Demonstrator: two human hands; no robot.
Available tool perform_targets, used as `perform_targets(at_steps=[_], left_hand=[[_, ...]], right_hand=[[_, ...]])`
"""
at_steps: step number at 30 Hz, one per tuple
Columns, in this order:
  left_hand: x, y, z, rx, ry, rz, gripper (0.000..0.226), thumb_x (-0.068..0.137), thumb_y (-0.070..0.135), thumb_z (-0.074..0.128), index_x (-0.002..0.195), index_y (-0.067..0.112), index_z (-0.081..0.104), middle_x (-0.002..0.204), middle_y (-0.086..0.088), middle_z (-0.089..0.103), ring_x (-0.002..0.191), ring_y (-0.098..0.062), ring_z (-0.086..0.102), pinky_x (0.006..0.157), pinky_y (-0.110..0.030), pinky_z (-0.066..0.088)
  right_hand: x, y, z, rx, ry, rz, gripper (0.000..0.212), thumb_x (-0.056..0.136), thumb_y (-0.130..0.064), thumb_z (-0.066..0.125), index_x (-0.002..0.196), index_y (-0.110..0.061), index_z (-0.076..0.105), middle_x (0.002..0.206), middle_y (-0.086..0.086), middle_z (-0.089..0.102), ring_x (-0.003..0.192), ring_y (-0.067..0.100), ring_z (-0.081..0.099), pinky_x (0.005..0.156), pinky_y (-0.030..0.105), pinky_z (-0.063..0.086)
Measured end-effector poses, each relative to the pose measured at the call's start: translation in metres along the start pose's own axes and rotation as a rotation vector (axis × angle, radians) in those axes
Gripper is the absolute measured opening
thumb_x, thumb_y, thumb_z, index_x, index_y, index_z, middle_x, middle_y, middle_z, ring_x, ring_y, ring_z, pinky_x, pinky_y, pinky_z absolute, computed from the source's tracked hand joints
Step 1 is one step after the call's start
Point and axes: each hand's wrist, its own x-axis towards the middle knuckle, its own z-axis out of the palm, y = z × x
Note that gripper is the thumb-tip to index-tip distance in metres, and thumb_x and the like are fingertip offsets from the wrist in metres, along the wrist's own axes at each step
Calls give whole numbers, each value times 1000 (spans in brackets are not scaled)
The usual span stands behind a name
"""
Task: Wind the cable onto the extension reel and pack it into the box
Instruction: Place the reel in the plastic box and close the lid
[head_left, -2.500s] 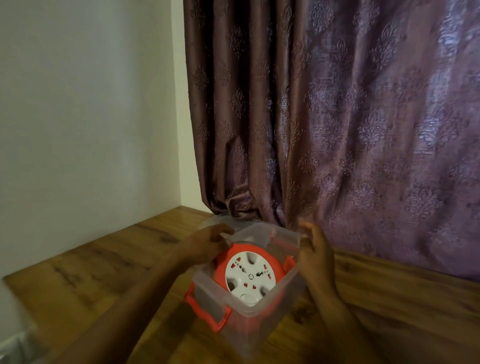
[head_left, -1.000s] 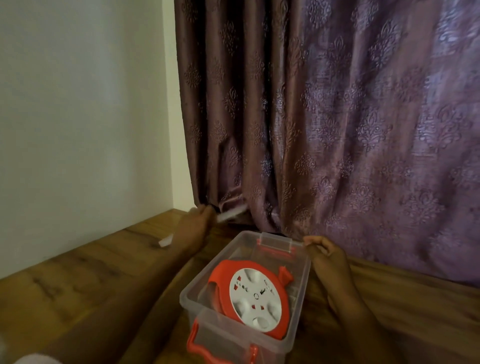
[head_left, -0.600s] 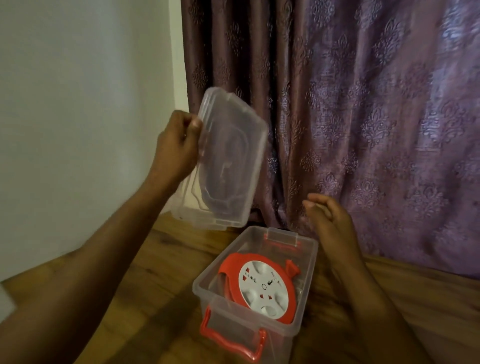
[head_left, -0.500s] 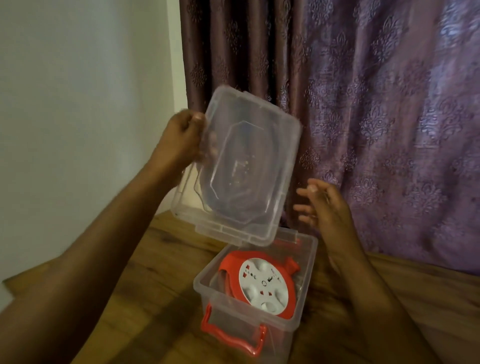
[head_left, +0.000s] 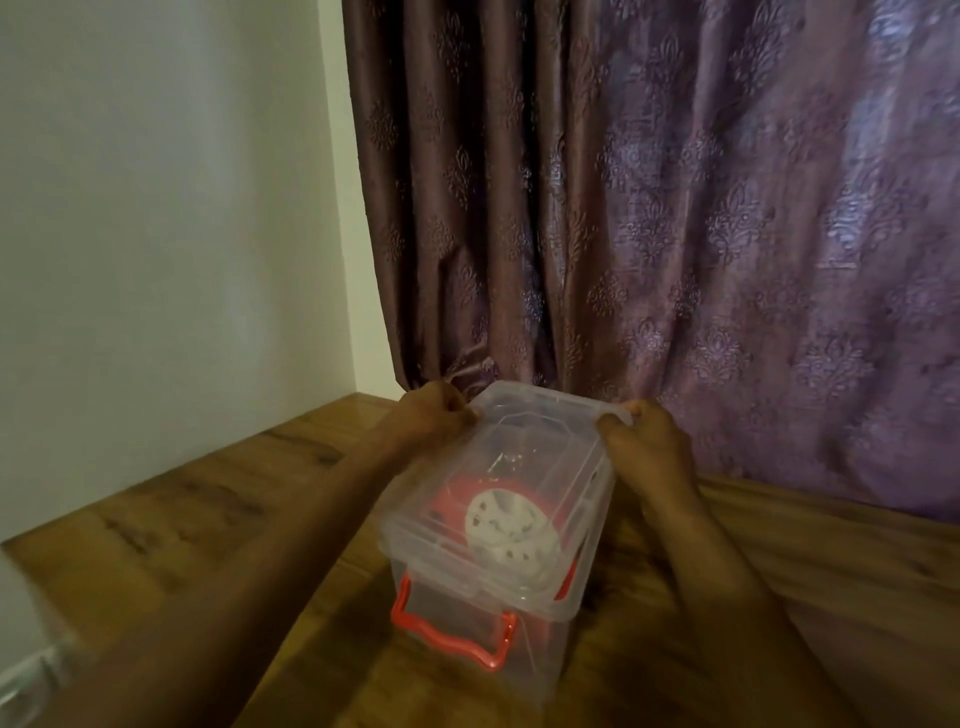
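A clear plastic box (head_left: 519, 639) with a red latch handle (head_left: 447, 636) on its near end stands on the wooden table. Its clear lid (head_left: 524, 467) lies on top of it. Through the lid shows the red and white extension reel (head_left: 506, 525), lying inside the box. My left hand (head_left: 434, 415) grips the lid's far left corner. My right hand (head_left: 641, 441) grips the far right corner, fingers curled over the lid's edge. No loose cable is visible.
The wooden table (head_left: 208, 545) runs to a white wall (head_left: 156, 234) on the left. A purple patterned curtain (head_left: 675, 208) hangs just behind the box.
My left hand fetched the lid from beside the curtain, lifted it and lowered it onto the box. My right hand rose from the box rim and now grips the lid.
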Motion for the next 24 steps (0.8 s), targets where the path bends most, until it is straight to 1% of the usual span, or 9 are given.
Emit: perform_targets(at_steps=[4,8,11,14,16,18,20,22,24], left_hand=[[-1,-7,4,2,-22,-21,26,88,31,60,91,6,66,78,-8,64,66,-20,58,67,-39,51],[-4,-9,5,31,-81,-32,19,90,26,56,96,9,64,72,-2,59,64,-15,54,64,-31,44],[-5,-13,4,48,-102,-28,21,90,28,54,100,13,64,88,-6,64,77,-21,59,73,-38,49],[-7,-16,4,40,-131,-45,24,89,32,56,107,18,63,100,-3,63,87,-21,61,83,-38,52],[-8,-17,5,77,-158,-40,29,90,33,54,116,20,59,111,-1,59,95,-20,57,89,-39,50],[-9,-18,8,165,-150,-2,34,92,35,49,123,22,54,119,-2,57,100,-18,55,90,-36,47],[-9,-19,10,235,-147,22,39,94,38,43,131,24,47,128,-2,53,107,-19,52,91,-34,42],[-9,-21,10,277,-178,41,41,97,39,39,135,24,43,134,-4,50,112,-20,49,89,-31,36],[-9,-23,9,316,-213,82,39,98,38,36,134,24,43,134,-5,51,112,-19,49,89,-30,34]], right_hand=[[1,7,6,-104,-43,-22,22,84,-28,56,99,-14,63,103,12,68,96,32,61,83,36,49],[3,11,8,-86,-19,-33,16,83,-24,56,94,-16,65,100,10,68,93,31,61,83,36,50],[3,12,9,-66,-3,-34,10,82,-24,56,86,-20,65,93,7,68,89,29,61,80,37,51],[1,15,11,-30,68,-22,6,80,-22,59,83,-22,64,93,6,68,88,28,61,79,35,50],[1,19,11,-32,83,-5,4,81,-21,60,80,-24,63,93,5,68,89,28,62,79,35,50],[1,22,11,-22,69,9,10,82,-22,60,74,-27,61,90,2,68,88,27,62,79,35,50],[2,24,11,-28,49,15,9,83,-23,59,75,-26,63,89,2,68,85,26,61,79,35,51],[4,24,10,-34,8,17,8,83,-22,57,82,-23,66,86,1,68,78,24,62,74,34,52],[6,25,9,-28,-35,22,10,84,-21,56,86,-20,66,77,-1,66,63,18,60,57,27,49]])
